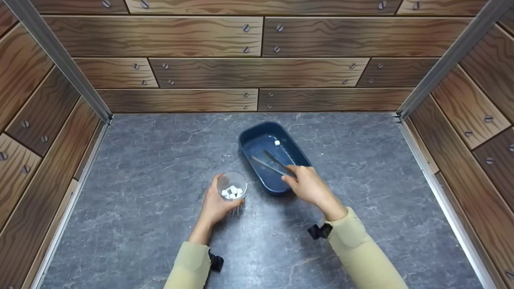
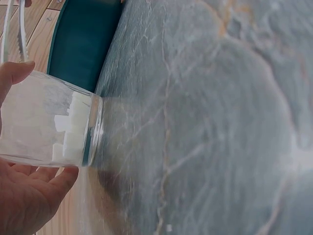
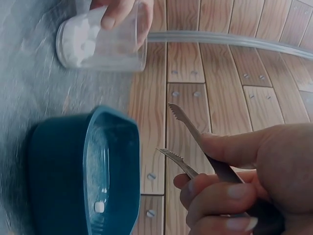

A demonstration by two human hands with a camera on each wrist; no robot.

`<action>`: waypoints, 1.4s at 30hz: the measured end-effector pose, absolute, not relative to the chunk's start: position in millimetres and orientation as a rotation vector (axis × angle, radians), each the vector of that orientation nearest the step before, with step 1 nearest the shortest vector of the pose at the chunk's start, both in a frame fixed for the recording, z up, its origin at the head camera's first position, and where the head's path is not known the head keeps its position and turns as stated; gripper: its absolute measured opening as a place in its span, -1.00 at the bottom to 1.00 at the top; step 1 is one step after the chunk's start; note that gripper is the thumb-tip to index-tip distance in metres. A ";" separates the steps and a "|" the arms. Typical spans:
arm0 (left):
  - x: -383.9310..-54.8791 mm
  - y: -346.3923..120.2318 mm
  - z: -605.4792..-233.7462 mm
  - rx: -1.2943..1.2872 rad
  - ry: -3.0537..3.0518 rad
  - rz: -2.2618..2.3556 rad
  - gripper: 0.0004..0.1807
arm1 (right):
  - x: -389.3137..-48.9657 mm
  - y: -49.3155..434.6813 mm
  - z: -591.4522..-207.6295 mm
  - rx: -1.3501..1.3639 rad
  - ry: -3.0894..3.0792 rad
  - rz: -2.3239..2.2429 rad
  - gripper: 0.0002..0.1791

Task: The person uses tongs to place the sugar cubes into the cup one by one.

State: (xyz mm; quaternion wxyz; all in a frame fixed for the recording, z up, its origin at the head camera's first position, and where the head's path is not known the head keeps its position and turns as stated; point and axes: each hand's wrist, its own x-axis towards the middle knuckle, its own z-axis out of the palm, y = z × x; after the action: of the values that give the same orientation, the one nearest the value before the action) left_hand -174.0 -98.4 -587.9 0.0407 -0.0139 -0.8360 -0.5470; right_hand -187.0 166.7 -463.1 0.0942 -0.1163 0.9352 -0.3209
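My left hand (image 1: 217,205) grips a clear glass (image 1: 232,181) around its side, thumb and fingers on opposite sides. Several small white cubes (image 2: 73,125) lie at the bottom of the glass. In my right hand (image 1: 308,185) is a pair of metal tongs (image 3: 195,142), pinched between thumb and fingers. Their serrated tips stand apart with nothing between them, over the dark blue tub (image 1: 244,138) in the head view. Inside that tub, toward its far end, sits a single white cube (image 1: 277,143). The glass stands to the left of the tub's near end.
Grey marbled floor (image 1: 160,160) spreads around the glass and tub. Wood-patterned panels (image 1: 209,72) close off the back and both sides, with metal rails (image 1: 425,152) along the edges. A dark wrist device (image 1: 320,231) sits at my right cuff.
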 end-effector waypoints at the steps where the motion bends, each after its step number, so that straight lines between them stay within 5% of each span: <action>1: -174.0 -98.4 -587.9 -0.043 -2.562 -1.674 0.09 | -189.2 167.5 -463.3 -0.331 2.778 -0.946 -0.61; 28: -174.2 -98.1 -587.5 -0.037 -2.552 -1.663 0.08 | -244.5 170.5 -477.8 -0.170 2.899 -0.681 -0.74; 42: -173.8 -98.3 -587.9 -0.039 -2.552 -1.673 0.09 | -259.7 169.8 -494.3 -0.096 2.885 -0.632 -0.65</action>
State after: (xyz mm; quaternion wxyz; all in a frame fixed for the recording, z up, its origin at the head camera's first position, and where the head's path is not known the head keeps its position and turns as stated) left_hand -173.8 -98.3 -587.9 0.0449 -0.0128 -0.8353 -0.5478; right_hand -259.7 169.8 -494.3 0.0933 -0.0325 0.9720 -0.2130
